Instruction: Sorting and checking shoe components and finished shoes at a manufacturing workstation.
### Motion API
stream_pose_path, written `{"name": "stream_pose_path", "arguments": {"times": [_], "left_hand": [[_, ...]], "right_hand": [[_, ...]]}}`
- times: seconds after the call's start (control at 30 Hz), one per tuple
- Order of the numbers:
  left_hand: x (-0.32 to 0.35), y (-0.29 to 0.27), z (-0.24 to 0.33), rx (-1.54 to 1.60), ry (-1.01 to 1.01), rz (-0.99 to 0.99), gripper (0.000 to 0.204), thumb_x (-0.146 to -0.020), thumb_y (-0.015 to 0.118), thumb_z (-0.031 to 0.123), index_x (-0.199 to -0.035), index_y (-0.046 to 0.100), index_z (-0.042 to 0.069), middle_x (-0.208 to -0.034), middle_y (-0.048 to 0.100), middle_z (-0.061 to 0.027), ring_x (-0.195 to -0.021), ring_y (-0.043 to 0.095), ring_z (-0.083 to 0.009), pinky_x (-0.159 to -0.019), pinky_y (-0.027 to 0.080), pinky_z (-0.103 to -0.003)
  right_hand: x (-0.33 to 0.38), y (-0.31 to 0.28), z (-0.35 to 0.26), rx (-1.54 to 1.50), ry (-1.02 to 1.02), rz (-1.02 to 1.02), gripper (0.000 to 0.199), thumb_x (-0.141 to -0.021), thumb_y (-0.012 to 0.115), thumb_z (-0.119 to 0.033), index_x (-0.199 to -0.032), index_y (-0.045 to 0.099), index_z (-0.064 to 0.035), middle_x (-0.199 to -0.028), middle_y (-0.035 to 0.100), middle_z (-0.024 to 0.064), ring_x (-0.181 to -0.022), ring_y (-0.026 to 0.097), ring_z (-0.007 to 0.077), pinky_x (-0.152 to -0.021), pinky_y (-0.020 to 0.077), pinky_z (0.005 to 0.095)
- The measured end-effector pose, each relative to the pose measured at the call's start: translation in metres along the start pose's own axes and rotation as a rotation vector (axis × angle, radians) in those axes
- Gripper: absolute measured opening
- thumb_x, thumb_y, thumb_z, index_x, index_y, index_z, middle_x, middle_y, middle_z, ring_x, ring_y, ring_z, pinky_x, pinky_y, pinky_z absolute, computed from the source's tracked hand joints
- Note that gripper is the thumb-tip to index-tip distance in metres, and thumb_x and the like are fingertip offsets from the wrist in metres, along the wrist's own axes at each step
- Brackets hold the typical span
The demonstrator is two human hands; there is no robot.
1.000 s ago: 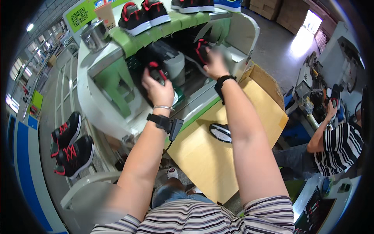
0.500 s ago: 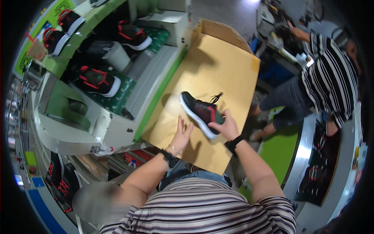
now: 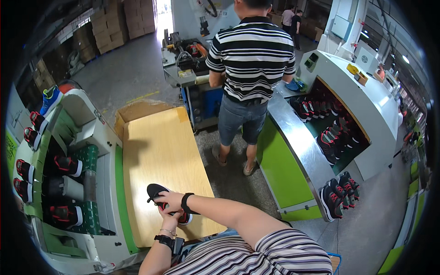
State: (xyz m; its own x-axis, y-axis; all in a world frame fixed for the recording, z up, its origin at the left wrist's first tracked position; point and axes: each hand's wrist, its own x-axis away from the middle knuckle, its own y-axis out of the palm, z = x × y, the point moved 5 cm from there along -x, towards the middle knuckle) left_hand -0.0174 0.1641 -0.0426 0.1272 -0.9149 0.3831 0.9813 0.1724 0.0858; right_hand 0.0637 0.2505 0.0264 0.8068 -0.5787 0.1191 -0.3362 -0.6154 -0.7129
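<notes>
A black sneaker (image 3: 155, 190) with red trim lies on the light wooden table (image 3: 160, 142), close to its near edge. My right hand (image 3: 172, 200), with a black band on the wrist, grips the sneaker from above at its middle. My left hand (image 3: 170, 222), wearing a thin bracelet and a black watch, holds the sneaker's near end from below. Both hands cover the middle and heel of the sneaker, so only its toe and a bit of red sole show.
A white and green conveyor machine (image 3: 98, 183) with several black and red sneakers (image 3: 66, 165) stands at the left. A person in a striped shirt (image 3: 251, 59) stands beyond the table. At the right, a second machine (image 3: 362, 105) holds several more sneakers (image 3: 337, 197).
A second ago my hands were on sneakers at the conveyor. Half a second ago one sneaker lay on the wooden table under my right hand. Now both hands grip it and the view has swung right.
</notes>
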Motion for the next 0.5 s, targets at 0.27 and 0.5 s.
{"name": "stream_pose_path", "arguments": {"times": [0.27, 0.5], "left_hand": [[0.007, 0.007, -0.047, -0.212, 0.237, -0.059, 0.116, -0.052, 0.094, 0.003, -0.143, 0.022, 0.01, -0.133, 0.047, -0.0112, -0.119, 0.055, -0.0244, -0.102, 0.05, -0.036], [0.036, 0.029, -0.031, -0.561, -0.094, -0.375, 0.095, -0.076, 0.087, 0.014, -0.153, 0.032, 0.004, -0.148, 0.049, -0.014, -0.131, 0.053, -0.0262, -0.105, 0.049, -0.038]], "right_hand": [[0.048, 0.016, -0.025, 0.097, 0.09, 0.077, 0.031, -0.083, 0.067, -0.018, -0.114, 0.066, -0.0154, -0.116, 0.066, 0.0085, -0.105, 0.058, 0.0351, -0.094, 0.0439, 0.0447], [0.061, 0.007, -0.04, 0.076, 0.043, 0.121, 0.036, -0.083, 0.065, -0.009, -0.119, 0.068, -0.0105, -0.101, 0.069, 0.0134, -0.11, 0.058, 0.0324, -0.09, 0.0428, 0.0442]]}}
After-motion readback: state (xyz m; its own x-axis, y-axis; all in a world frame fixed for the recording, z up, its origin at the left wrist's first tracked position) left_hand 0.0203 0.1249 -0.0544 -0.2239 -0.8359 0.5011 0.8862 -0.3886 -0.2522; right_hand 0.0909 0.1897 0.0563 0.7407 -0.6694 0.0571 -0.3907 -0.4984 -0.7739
